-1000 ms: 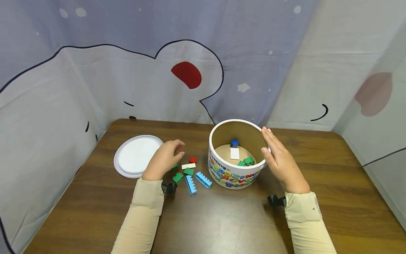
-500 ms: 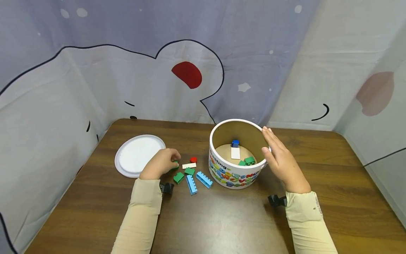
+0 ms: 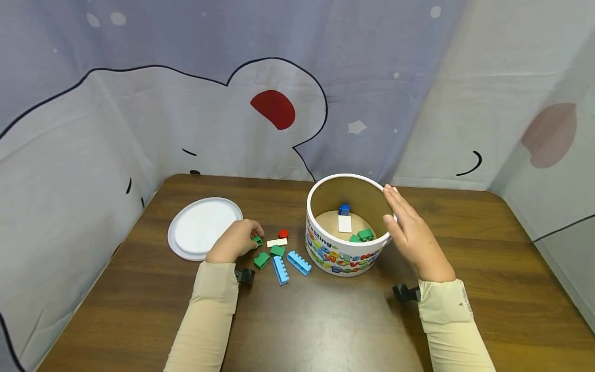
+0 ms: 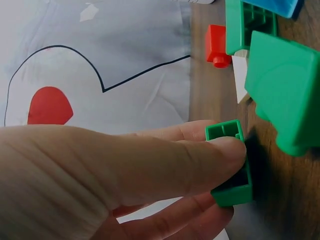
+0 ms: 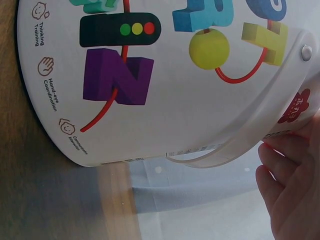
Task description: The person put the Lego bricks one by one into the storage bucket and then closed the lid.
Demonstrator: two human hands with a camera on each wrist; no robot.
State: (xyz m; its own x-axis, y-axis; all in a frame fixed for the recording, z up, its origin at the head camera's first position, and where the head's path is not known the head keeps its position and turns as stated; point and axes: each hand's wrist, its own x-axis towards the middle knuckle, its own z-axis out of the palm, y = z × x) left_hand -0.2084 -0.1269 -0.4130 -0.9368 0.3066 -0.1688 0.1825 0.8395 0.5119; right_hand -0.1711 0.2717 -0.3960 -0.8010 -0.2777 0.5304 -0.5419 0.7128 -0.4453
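Note:
My left hand (image 3: 236,240) pinches a small green building brick (image 4: 234,196) between thumb and fingers, its hollow side turned to the wrist camera. Close by on the table lie two more green bricks (image 3: 262,260), two light blue bricks (image 3: 280,270), a cream strip brick (image 3: 277,242) and a red brick (image 3: 283,234). With straight fingers, my right hand (image 3: 413,237) rests against the right rim of a round printed bucket (image 3: 344,258). Inside the bucket are a blue brick (image 3: 344,210), a white flat piece (image 3: 344,224) and green bricks (image 3: 365,235).
A round white lid (image 3: 204,227) lies on the wooden table (image 3: 325,320) left of the bricks, partly behind my left hand. The bucket's white handle (image 5: 240,140) hangs down its side in the right wrist view. A printed curtain (image 3: 209,124) stands behind the table.
My left hand has come down and slightly left onto the green brick nearest the lid, and its fingers have closed on it. The right hand and bucket have stayed put.

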